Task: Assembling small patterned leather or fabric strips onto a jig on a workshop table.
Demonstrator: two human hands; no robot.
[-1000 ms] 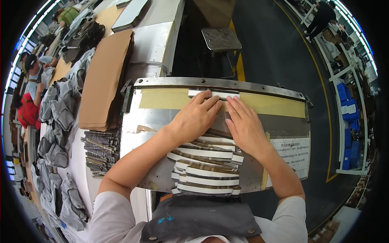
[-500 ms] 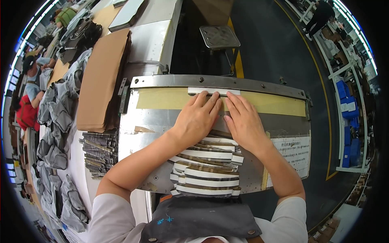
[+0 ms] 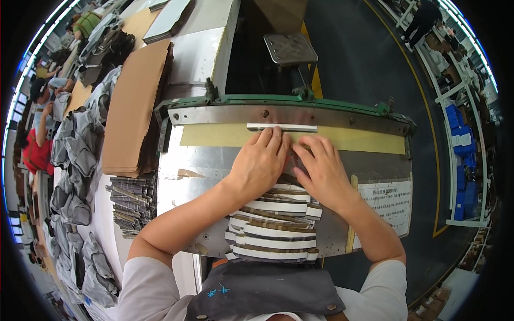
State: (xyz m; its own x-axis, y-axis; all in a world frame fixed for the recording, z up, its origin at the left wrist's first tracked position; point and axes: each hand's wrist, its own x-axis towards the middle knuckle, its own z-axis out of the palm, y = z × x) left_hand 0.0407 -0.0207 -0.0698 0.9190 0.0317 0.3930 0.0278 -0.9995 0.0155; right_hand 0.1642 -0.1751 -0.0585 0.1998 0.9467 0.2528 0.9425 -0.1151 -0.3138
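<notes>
A narrow strip [image 3: 281,128], white with a dark near edge, lies along the metal bar [image 3: 300,115] of a flat metal bench machine. My left hand [image 3: 259,166] lies with its fingers stretched forward, fingertips at the strip's near edge. Just to its right, my right hand [image 3: 327,174] has its fingers apart and slightly bent over the yellow band [image 3: 369,142], a little short of the strip. Neither hand grips anything. Closer to me, overlapping white and brown-grey strips [image 3: 276,227] are piled on the metal plate [image 3: 206,208]; my hands partly cover the pile's far end.
At the left stand a brown cardboard stack [image 3: 134,112] and a bundle of dark strips [image 3: 131,206], beside grey fabric pieces [image 3: 72,203]. A stool [image 3: 290,48] stands beyond the machine. Shelving with blue bins [image 3: 460,136] is at the right. Other people work at far left.
The metal bar has tilted, and a green frame with fittings now shows behind it. My fingers have drawn back slightly toward me, and the right fingers bend more. More of the strip shows.
</notes>
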